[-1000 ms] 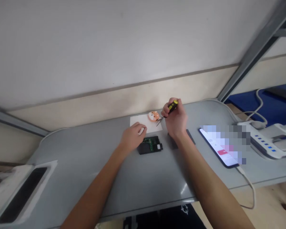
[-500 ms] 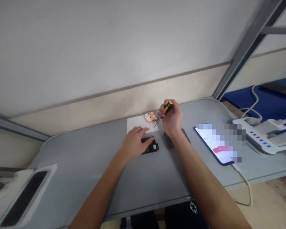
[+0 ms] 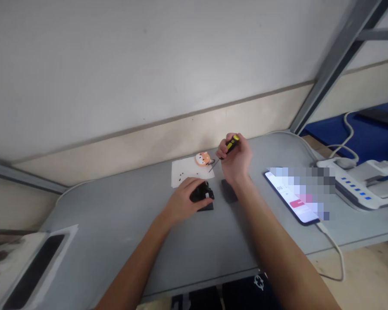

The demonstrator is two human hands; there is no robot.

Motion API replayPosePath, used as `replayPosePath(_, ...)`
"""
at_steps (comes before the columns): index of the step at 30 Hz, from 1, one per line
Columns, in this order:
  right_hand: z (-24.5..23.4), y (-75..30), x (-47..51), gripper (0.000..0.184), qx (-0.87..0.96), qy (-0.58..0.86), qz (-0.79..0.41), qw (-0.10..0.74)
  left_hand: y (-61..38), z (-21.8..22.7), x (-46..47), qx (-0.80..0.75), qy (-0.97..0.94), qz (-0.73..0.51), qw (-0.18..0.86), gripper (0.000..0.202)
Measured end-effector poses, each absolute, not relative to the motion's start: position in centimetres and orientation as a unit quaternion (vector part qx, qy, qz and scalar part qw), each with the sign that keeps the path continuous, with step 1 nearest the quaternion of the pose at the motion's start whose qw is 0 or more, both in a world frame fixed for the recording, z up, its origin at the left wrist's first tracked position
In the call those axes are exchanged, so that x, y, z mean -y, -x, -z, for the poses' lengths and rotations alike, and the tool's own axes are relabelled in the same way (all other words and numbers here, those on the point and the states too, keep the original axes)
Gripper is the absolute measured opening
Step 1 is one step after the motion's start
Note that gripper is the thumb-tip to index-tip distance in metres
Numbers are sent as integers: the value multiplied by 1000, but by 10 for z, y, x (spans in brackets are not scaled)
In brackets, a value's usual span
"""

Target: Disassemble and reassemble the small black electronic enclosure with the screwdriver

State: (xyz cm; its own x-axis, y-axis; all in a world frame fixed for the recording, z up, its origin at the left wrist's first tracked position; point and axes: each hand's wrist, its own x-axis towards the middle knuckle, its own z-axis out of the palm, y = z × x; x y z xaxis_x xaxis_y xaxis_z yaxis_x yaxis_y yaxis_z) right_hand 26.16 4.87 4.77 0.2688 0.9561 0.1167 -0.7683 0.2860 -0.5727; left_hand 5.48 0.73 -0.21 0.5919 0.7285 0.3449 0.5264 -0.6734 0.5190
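My left hand (image 3: 186, 199) is closed around a small black electronic part (image 3: 203, 194), thumb on its near side and fingers over its far side. Beneath it a dark flat piece (image 3: 207, 207) shows on the desk. A screwdriver (image 3: 232, 144) with a black and yellow handle is gripped in my right hand (image 3: 236, 160), its thin shaft pointing down and left. Several tiny dark bits, perhaps screws, lie on a white sheet of paper (image 3: 176, 168) behind my left hand. An orange and white animal-faced case (image 3: 202, 159) rests on that paper. Partly under my right wrist lies a dark flat panel (image 3: 228, 191).
A lit phone (image 3: 289, 196) with a cable plugged in lies to the right, beside a white power strip (image 3: 352, 185) holding plugs. At the far left a dark slab (image 3: 35, 269) lies on white sheets. A wall stands behind the grey desk (image 3: 116, 215).
My left hand has closed on the black part and tilted it up, uncovering the tiny bits on the paper. My right hand has shifted slightly right with the screwdriver.
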Motion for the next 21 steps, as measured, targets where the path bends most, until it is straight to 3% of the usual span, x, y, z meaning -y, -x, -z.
replayPosePath(9, -52, -262, -48, 32, 232, 235, -594, 733, -46, 14, -12, -379, -779, -421, 269, 51)
replayPosePath(12, -50, -260, -48, 30, 241, 222, -653, 683, -44, 8, -9, -381, -774, -428, 269, 52)
replayPosePath(17, -46, -244, -41, 38, 308, 179, -787, 504, -46, -18, 29, -324, -843, -398, 157, 54)
replayPosePath(21, -42, -227, -35, 43, 348, 194, -812, 427, -56, -16, 72, -246, -908, -335, 40, 61)
